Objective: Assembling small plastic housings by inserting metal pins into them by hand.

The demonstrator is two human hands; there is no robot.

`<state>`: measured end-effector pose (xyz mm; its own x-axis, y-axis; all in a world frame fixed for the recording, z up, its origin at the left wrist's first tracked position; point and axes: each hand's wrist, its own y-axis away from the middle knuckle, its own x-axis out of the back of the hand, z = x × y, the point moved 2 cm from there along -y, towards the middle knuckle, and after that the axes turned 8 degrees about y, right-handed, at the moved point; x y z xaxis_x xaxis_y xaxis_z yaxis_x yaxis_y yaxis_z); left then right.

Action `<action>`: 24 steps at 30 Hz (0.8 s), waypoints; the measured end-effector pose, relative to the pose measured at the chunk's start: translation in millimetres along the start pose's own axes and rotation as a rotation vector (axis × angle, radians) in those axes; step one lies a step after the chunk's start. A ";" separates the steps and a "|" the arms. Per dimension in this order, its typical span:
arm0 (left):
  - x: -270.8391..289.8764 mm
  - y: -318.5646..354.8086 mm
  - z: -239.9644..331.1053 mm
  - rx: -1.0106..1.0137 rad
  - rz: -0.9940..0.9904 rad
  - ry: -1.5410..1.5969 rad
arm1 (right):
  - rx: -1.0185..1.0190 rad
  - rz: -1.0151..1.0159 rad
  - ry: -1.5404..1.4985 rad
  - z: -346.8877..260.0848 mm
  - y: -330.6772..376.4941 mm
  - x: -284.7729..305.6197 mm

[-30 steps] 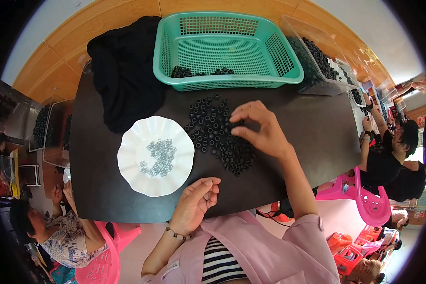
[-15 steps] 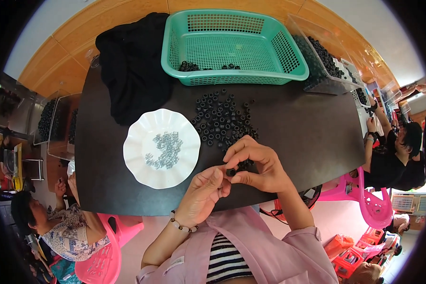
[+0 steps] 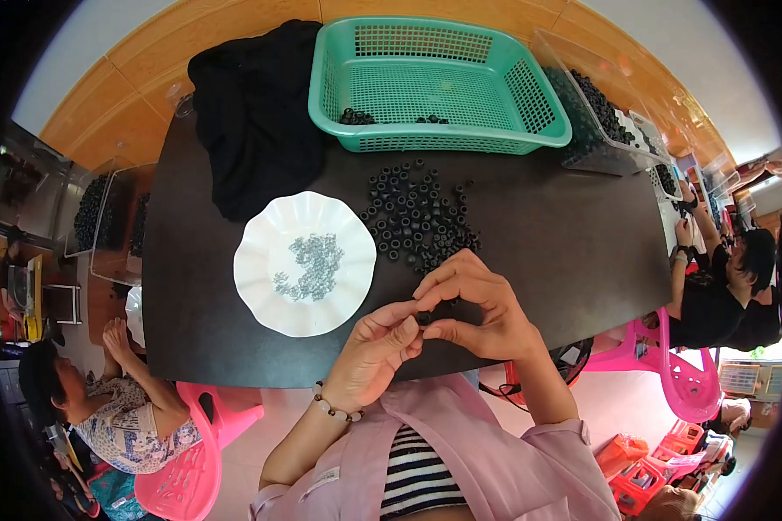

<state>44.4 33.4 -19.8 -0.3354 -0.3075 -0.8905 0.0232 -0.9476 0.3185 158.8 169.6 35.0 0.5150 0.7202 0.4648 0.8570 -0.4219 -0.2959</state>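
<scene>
Between my two hands, over the table's near edge, is a small black ring-shaped part [image 3: 423,319]. My left hand [image 3: 375,349] pinches it from the left with thumb and fingertips. From the right, my right hand [image 3: 485,314] curves round and closes on it with thumb and forefinger. Any smaller piece at the fingertips is too small to make out. Just beyond my right hand lies a loose heap of similar black parts [image 3: 413,214], partly hidden by the fingers. A white scalloped plate [image 3: 259,289] left of the hands carries small clear pieces [image 3: 313,267].
A green mesh basket [image 3: 443,139] with some black parts stands at the back of the dark table [image 3: 573,234]. Left of it lies black cloth [image 3: 254,122]; right, a clear bin [image 3: 604,156] of black parts. People sit at both sides, with pink chairs [image 3: 691,382].
The whole view has shifted slightly, so the plate and basket appear a little right and higher. My hands remain closed on the black part, with small finger movements.
</scene>
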 end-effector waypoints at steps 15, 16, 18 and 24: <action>3.9 3.1 -2.5 0.050 0.011 -0.014 | 0.052 -0.071 -0.014 2.3 4.6 -3.5; 5.3 3.6 -3.4 0.050 0.017 -0.039 | 0.040 -0.072 -0.013 2.9 5.5 -4.8; 7.7 4.9 -5.1 0.045 0.010 -0.045 | 0.027 -0.071 -0.010 4.5 6.4 -7.1; 5.6 5.2 -4.4 0.030 0.020 -0.076 | -0.011 -0.081 -0.047 4.9 7.3 -8.8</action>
<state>46.8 26.4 -24.6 -0.4061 -0.3181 -0.8567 0.0025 -0.9378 0.3471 160.4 162.9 24.7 0.4425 0.7773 0.4472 0.8963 -0.3669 -0.2490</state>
